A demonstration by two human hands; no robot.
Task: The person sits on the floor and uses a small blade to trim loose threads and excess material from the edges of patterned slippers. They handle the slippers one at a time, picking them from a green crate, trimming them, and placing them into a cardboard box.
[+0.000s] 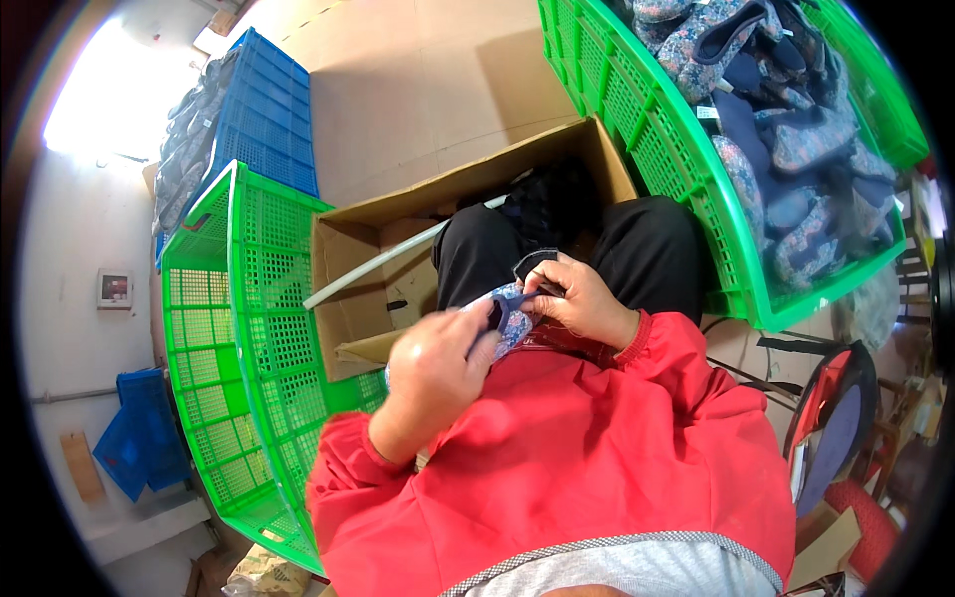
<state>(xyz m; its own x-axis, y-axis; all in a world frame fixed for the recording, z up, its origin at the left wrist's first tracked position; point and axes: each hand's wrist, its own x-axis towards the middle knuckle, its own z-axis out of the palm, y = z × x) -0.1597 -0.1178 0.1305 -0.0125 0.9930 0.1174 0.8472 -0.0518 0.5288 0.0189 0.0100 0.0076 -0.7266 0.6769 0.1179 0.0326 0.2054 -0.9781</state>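
The blue-and-pink floral fabric slipper piece with dark navy trim point(509, 316) sits in the person's lap, just in front of the open brown cardboard box point(398, 249) that stands at their knees. It is caught between both hands, and its long axis seems to run from one hand across to the other, roughly side to side and tilted a little up toward the right.

The left hand point(438, 373) is closed around the nearer, lower end, fingers curled over the cloth so most of that end is hidden. The right hand point(582, 298) is on the far side, nearer the box, its fingers pinched narrow on the dark trim at the piece's upper edge. So the trim lies right at the right fingertips, while the left hand simply steadies the body.

Left of the box stands an empty green plastic lattice crate point(239, 328); right of it, another green crate full of similar floral pieces point(686, 169).
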